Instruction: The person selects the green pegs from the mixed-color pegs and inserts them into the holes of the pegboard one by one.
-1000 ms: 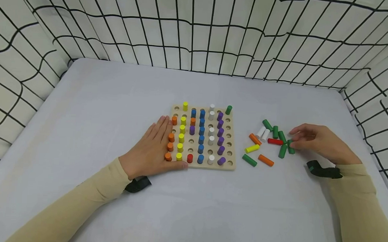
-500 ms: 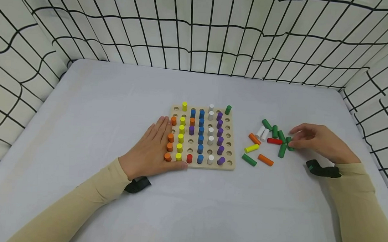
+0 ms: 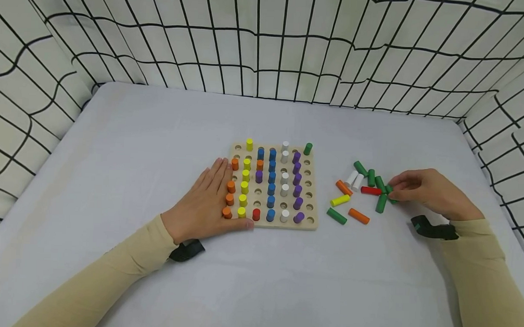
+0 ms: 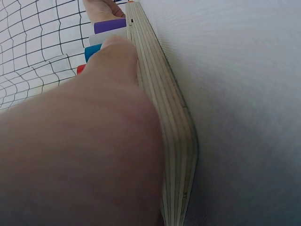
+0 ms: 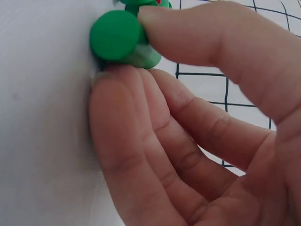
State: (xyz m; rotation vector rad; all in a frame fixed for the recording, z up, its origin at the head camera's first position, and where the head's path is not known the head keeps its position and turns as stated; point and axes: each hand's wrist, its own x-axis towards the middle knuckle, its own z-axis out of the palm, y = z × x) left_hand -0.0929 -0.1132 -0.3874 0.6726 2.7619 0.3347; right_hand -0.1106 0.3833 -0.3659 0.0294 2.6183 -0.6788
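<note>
A wooden pegboard lies on the table, set with orange, yellow, blue, white and purple pegs in columns. My left hand rests against its left side with straight fingers, the thumb along the front edge by the red peg. In the left wrist view the thumb lies beside the board's layered edge. Right of the board, at a pile of loose pegs, my right hand pinches a green peg between thumb and fingers. That peg lies low, close to the tabletop.
Loose green pegs, a red peg, white pegs, orange pegs and a yellow peg lie between the board and my right hand. Black wire mesh rises around the white table.
My right hand has shifted very slightly left, its fingers closing around the green peg, which has tilted a little. The left hand and board stay in place.
</note>
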